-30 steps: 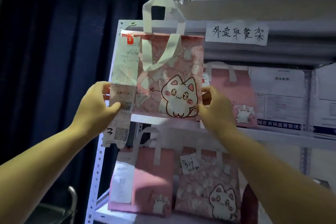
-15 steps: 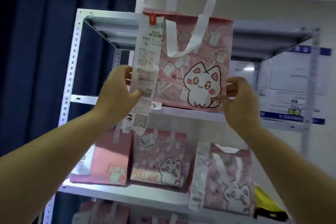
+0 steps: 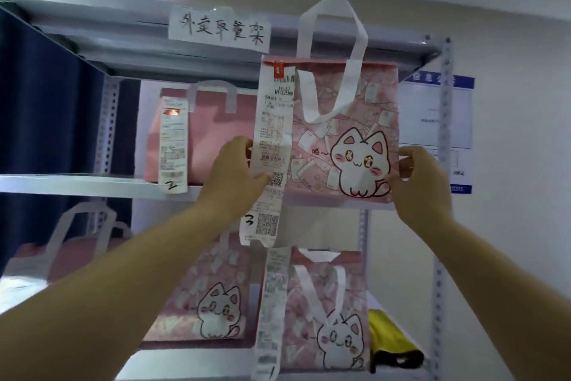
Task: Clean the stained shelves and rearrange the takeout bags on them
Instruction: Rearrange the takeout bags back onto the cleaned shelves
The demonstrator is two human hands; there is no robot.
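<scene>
**Cat-print takeout bag held at the right end of the middle shelf**

Both hands hold one pink cat-print takeout bag point(image 3: 343, 133) upright, its bottom edge at the front edge of the middle shelf point(image 3: 77, 185), toward the shelf's right end. The left hand point(image 3: 234, 178) grips the bag's left side, its fingers point(image 3: 244, 145) clamped over the bag's edge and the long receipt point(image 3: 272, 145) that hangs down the bag's front, past the shelf edge; a handwritten "3" sits near the receipt's lower end. The right hand point(image 3: 420, 183) pinches the bag's right edge, thumb in front and fingers curled behind. The bag's white handles point(image 3: 330, 40) stand up in front of the top shelf point(image 3: 92, 28), just right of a handwritten paper label point(image 3: 219, 29) taped to that shelf's front edge.

Toward the left of the middle shelf stands a plain pink bag point(image 3: 210, 139) with a receipt marked "2". On the lower shelf point(image 3: 197, 365) are two more cat-print bags point(image 3: 213, 303), side by side, the right one carrying a long receipt, with a yellow and black item point(image 3: 389, 340) at the shelf's right end. Another pink bag point(image 3: 77, 257) lies blurred at the far left. A dark blue curtain point(image 3: 46, 102) hangs behind the left side of the rack.
</scene>
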